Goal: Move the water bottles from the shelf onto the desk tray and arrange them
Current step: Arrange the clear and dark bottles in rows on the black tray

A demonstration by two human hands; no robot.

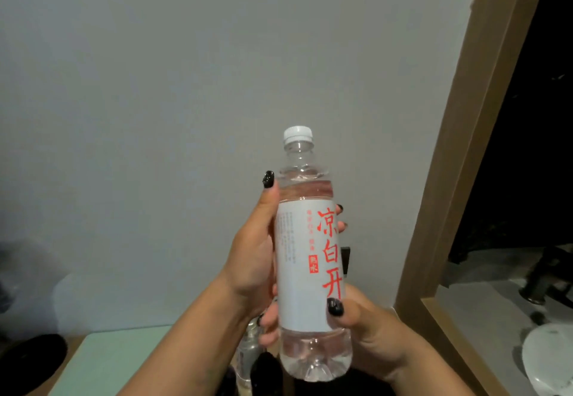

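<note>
A clear water bottle (310,256) with a white cap and a white label with red characters is held upright in mid-air in front of a grey wall. My left hand (251,253) wraps its upper label from the left, thumb up along the side. My right hand (366,324) grips its lower part from the right, thumb across the label. Behind my left wrist, a second clear bottle (246,355) stands low in the frame, mostly hidden. No tray is identifiable.
A pale green surface (102,364) lies at the lower left beside a dark round object (31,361). A wooden frame (459,147) rises on the right, with a dark area and a white round object (548,358) past it.
</note>
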